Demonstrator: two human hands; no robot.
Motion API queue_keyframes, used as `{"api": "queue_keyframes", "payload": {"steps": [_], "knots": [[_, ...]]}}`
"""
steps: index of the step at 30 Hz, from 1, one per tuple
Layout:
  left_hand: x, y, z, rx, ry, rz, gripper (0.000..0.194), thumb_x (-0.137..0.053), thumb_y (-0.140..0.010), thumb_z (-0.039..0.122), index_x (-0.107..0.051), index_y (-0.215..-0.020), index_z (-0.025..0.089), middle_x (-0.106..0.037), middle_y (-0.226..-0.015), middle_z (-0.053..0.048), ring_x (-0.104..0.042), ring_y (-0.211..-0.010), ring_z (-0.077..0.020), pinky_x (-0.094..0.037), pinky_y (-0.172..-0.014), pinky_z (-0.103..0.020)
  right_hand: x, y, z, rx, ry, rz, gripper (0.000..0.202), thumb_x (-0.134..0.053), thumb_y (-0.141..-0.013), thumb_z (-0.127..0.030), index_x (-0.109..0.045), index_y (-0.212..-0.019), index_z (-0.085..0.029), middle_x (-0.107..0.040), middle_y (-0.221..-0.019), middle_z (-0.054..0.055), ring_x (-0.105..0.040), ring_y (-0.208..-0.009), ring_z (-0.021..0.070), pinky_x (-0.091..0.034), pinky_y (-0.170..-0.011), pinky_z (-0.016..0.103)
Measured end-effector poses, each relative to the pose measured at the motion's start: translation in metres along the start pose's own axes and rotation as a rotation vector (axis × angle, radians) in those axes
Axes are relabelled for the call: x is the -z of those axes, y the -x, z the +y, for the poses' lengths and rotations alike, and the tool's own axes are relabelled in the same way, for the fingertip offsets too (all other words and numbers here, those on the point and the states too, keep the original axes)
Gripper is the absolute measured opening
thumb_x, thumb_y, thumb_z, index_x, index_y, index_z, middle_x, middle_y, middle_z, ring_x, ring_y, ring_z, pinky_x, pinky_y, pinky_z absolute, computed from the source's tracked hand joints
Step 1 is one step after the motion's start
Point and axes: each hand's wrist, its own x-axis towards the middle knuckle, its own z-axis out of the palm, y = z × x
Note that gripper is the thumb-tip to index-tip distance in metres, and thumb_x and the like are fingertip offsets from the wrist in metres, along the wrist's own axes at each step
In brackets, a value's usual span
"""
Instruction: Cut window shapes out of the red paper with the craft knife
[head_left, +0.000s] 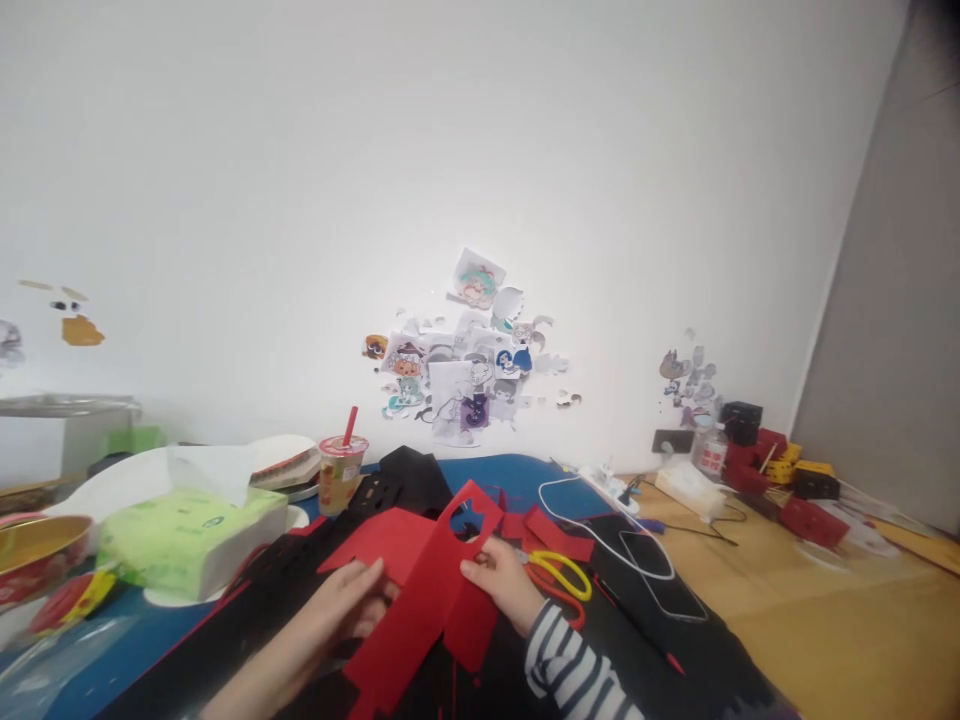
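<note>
A red sheet of folded paper (pixel 409 625) with a cut-out hole near its top is held up between both hands. My left hand (pixel 352 600) grips its left flap, with the thumb on top and the other fingers partly hidden behind the paper. On the right side, beneath the hole, my right hand (pixel 506 580) pinches the paper between thumb and fingers. Scissors with yellow handles (pixel 562 572) and another orange-handled pair (pixel 555 600) lie just right of my right hand. Red paper scraps (pixel 555 535) sit behind it.
Black sheets (pixel 600 660) cover the work surface. A pen (pixel 637 625), a phone-like outline (pixel 664 590) and a white cable (pixel 637 565) lie to the right. Leftward stand a drink cup (pixel 343 475), a green tissue pack (pixel 187 530) and a bowl (pixel 45 555). Drawings (pixel 465 375) hang on the wall.
</note>
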Motion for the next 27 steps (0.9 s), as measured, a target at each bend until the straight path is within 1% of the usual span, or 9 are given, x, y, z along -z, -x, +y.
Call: {"api": "queue_keyframes", "payload": {"steps": [2,5,8,10,14,17,20,24,27], "knots": [[-0.001,-0.005,-0.004,-0.052,-0.034,0.084,0.055,-0.07,-0.056,0.068,-0.055,-0.06,0.016,-0.059,-0.048,0.0,-0.052,-0.043,-0.011,-0.038,-0.045,-0.021,0.001,-0.001,0.002,-0.005,0.03,0.0,0.045,-0.077,-0.065,-0.051,-0.067,-0.094,-0.018,-0.071,-0.084,0.005,-0.067,-0.081,0.0221,-0.049,-0.079,0.036],[0.0,-0.013,-0.009,-0.127,-0.081,0.175,0.056,-0.074,-0.047,0.068,-0.055,-0.054,0.016,-0.055,-0.042,0.001,-0.049,-0.041,-0.0112,-0.038,-0.045,-0.022,0.006,-0.002,0.005,-0.021,0.087,0.059,0.039,-0.076,-0.065,-0.051,-0.065,-0.08,-0.017,-0.064,-0.064,-0.002,-0.06,-0.061,0.0146,-0.047,-0.065,0.028],[0.001,-0.016,-0.01,-0.157,-0.099,0.206,0.055,-0.074,-0.046,0.067,-0.058,-0.054,0.015,-0.058,-0.044,0.0,-0.052,-0.043,-0.0134,-0.042,-0.047,-0.024,0.011,-0.002,0.007,-0.033,0.137,0.13,0.037,-0.077,-0.065,-0.049,-0.061,-0.069,-0.016,-0.053,-0.052,-0.007,-0.05,-0.05,0.0096,-0.041,-0.056,0.022],[0.001,-0.014,-0.008,-0.162,-0.098,0.208,0.054,-0.075,-0.046,0.066,-0.061,-0.058,0.015,-0.062,-0.049,-0.002,-0.057,-0.048,-0.016,-0.047,-0.051,-0.027,0.014,-0.002,0.008,-0.043,0.149,0.144,0.037,-0.077,-0.064,-0.049,-0.06,-0.069,-0.016,-0.053,-0.053,-0.007,-0.051,-0.051,0.0102,-0.041,-0.055,0.022],[0.001,-0.01,-0.002,-0.176,-0.087,0.208,0.049,-0.077,-0.047,0.061,-0.062,-0.058,0.016,-0.065,-0.051,-0.003,-0.061,-0.052,-0.0189,-0.05,-0.054,-0.029,0.016,-0.002,0.011,-0.044,0.134,0.15,0.041,-0.077,-0.062,-0.052,-0.061,-0.074,-0.017,-0.061,-0.061,-0.002,-0.061,-0.061,0.0163,-0.048,-0.062,0.028],[0.001,-0.008,0.001,-0.194,-0.057,0.198,0.049,-0.079,-0.047,0.06,-0.064,-0.061,0.015,-0.067,-0.055,-0.004,-0.063,-0.055,-0.0194,-0.051,-0.056,-0.028,0.018,-0.004,0.012,-0.014,0.097,0.163,0.046,-0.077,-0.062,-0.055,-0.064,-0.087,-0.018,-0.069,-0.081,0.004,-0.066,-0.08,0.0216,-0.049,-0.079,0.035],[0.003,-0.005,0.002,-0.213,-0.009,0.199,0.052,-0.079,-0.049,0.059,-0.066,-0.067,0.013,-0.069,-0.062,-0.004,-0.064,-0.06,-0.0183,-0.052,-0.059,-0.026,0.02,-0.004,0.008,0.017,0.06,0.166,0.053,-0.077,-0.062,-0.055,-0.064,-0.1,-0.02,-0.07,-0.098,0.008,-0.064,-0.098,0.0252,-0.045,-0.093,0.041],[0.007,-0.002,0.004,-0.227,0.083,0.207,0.05,-0.076,-0.059,0.058,-0.066,-0.08,0.014,-0.071,-0.071,-0.004,-0.067,-0.068,-0.0173,-0.055,-0.069,-0.026,0.019,-0.002,-0.001,0.047,0.019,0.157,0.05,-0.079,-0.065,-0.048,-0.065,-0.104,-0.021,-0.068,-0.109,0.01,-0.061,-0.109,0.0274,-0.042,-0.099,0.044],[0.01,-0.003,0.003,-0.229,0.143,0.207,0.051,-0.078,-0.058,0.056,-0.065,-0.086,0.015,-0.071,-0.073,-0.002,-0.068,-0.069,-0.0169,-0.056,-0.072,-0.026,0.014,0.0,-0.005,0.051,-0.034,0.123,0.052,-0.075,-0.069,-0.05,-0.062,-0.11,-0.021,-0.07,-0.109,0.01,-0.063,-0.107,0.0267,-0.044,-0.098,0.045]]}}
